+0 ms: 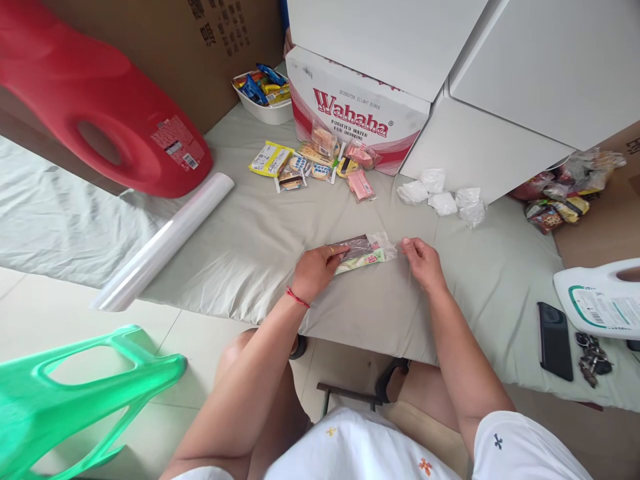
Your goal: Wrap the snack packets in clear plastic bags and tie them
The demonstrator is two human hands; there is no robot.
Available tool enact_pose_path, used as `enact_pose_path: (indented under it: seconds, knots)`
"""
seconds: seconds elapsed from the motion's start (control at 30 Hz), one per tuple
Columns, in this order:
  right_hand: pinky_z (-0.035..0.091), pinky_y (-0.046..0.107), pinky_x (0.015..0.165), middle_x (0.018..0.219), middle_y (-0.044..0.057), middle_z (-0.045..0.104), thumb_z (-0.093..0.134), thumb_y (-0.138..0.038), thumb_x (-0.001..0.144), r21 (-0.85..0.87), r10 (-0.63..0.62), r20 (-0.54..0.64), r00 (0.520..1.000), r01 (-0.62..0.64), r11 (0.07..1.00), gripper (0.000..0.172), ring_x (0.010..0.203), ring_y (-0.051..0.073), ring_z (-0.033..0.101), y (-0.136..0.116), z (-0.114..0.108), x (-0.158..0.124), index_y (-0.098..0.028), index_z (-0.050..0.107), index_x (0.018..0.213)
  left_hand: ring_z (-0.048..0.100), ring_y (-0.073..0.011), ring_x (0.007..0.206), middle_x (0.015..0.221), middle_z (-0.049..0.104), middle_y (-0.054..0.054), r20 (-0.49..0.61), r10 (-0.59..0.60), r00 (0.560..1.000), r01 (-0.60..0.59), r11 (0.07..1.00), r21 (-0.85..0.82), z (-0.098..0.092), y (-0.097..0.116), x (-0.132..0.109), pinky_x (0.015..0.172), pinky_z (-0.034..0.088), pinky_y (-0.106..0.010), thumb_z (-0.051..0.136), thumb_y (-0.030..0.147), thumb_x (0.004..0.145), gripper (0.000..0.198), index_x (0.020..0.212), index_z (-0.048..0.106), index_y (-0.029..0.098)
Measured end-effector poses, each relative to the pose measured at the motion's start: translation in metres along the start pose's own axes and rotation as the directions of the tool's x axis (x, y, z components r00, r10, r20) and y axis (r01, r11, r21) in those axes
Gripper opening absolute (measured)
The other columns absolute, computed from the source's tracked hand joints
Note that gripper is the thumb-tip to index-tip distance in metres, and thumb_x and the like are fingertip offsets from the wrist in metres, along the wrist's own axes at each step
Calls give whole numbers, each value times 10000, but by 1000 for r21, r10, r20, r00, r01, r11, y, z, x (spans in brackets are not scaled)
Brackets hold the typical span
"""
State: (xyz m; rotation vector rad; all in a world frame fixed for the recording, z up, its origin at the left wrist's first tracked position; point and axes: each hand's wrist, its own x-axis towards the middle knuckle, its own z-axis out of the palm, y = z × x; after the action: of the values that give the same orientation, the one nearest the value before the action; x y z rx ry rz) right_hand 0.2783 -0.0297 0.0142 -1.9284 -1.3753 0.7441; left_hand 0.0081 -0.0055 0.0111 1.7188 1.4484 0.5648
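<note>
My left hand (316, 272), with a red cord on its wrist, has its thumb and fingers closed on two long, flat snack packets near the front edge of the covered surface. One is a dark brown packet (354, 248); beside it lies a green-and-white packet (361, 261). A clear plastic bag (384, 244) covers their right end. Thumb and fingertips of my right hand (424, 263) pinch the bag's stretched right end. Beyond my hands, several wrapped snacks (320, 160) lie in a pile, and several folded clear plastic bags (443, 203) rest to their right.
A Wahaha carton (360, 113) stands behind the snacks. At left are a white tub (267, 112) of packets, a red jug (125, 113), a clear film roll (165, 243) and a green stool (90, 387). A phone (555, 341), keys (593, 359) and white jug (600, 300) are right.
</note>
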Motion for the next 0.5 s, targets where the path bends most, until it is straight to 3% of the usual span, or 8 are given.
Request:
enact_pose_path:
  seconds: [0.07,0.13,0.27,0.37,0.5]
  knots:
    - [448,299,723,989,63,684,657,-672,803,-69,4,64,998,0,998,573,761,176,575,-7,7,3,-211,679,1143,731,-229,1046,1079,811,-7,0,2,1000,-2,1000,6,0,0,0,881,557,-303,542,245,960,362,1238,772,273]
    - [432,292,672,960,54,674,745,-620,728,-93,30,85,996,-22,995,638,710,166,552,-11,15,9,-204,655,1203,733,-228,1035,1078,812,-11,1,3,1000,-3,1000,8,0,1,0,889,554,-305,542,243,962,363,1243,770,268]
    - [361,270,586,682,-15,577,604,-507,838,37,70,108,992,-74,997,323,590,141,478,-9,22,18,-196,669,897,741,-224,999,1049,813,-12,-3,-9,1000,9,1000,0,0,2,0,864,559,-302,537,246,965,359,1233,774,273]
    - [387,283,635,697,6,627,571,-486,877,-75,74,-4,997,-74,994,292,640,169,544,-10,18,19,-208,660,883,742,-226,993,1033,816,-13,-4,-14,1000,14,1000,-4,1,1,0,863,562,-312,543,245,966,355,1233,775,278]
    - [407,330,699,763,96,690,473,-641,938,-319,101,-109,989,-131,939,476,779,254,632,-16,15,16,-206,653,865,746,-227,984,1066,816,-12,-4,-13,1000,13,1000,-5,1,1,0,851,567,-314,544,248,967,351,1229,776,280]
